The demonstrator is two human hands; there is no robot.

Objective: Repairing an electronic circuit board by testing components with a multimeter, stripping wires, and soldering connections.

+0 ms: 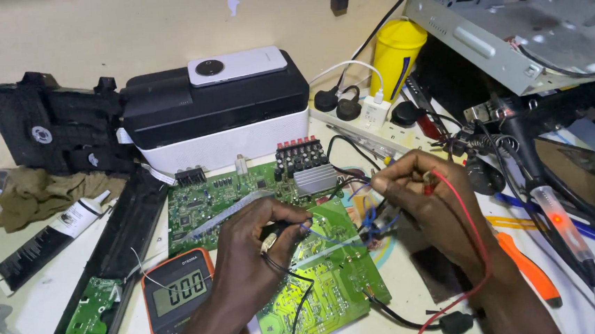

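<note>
Head view: the left hand (257, 243) comes up from the lower centre of the frame, wrist bent, fingers pinched shut on a black probe (274, 230) whose black lead trails down over the board; the right hand (429, 199) enters from the lower right, knuckles up, fingertips closed on a red probe (429, 179), its red wire (474, 245) looping over the back of the hand and down the wrist; both tips meet a knot of blue wires (367, 218) above the yellow-green circuit board (333, 283), which lies on the worktop (404, 299) at centre bottom; a darker green board (209, 201) sits just behind it; an orange multimeter (181, 294) with a grey display lies at lower left, touching the left forearm; a black-and-white tube (44, 240) lies at far left; a white phone (237, 65) rests on a black-and-white box (217, 120) at upper centre; a yellow canister (395, 52) stands at upper right.
</note>
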